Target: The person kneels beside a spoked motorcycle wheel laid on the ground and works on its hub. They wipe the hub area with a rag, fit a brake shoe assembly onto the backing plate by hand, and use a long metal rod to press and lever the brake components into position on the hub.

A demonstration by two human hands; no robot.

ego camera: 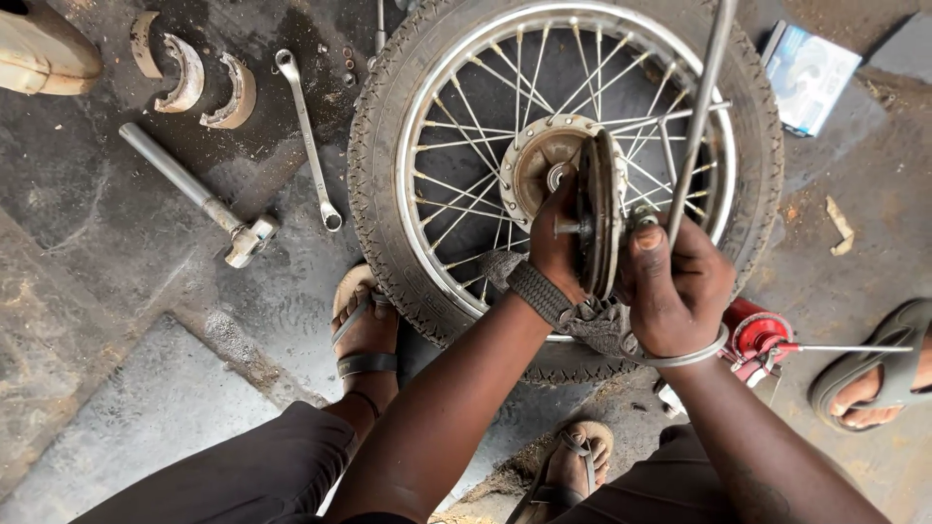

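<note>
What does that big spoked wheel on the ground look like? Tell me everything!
The big black rubber-tyred wheel lies flat on the dark, stained concrete floor. It has a knobbly tread, a shiny metal rim and thin silver spokes running to a dusty, brownish metal hub. The left hand and right hand hold a round grey metal plate on edge above the hub. A sandalled foot presses against the tyre's edge.

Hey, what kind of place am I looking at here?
Probably a roadside motorcycle repair spot: a spoked wheel lies on oily concrete ground, with a wrench and worn brake shoes beside it.
</note>
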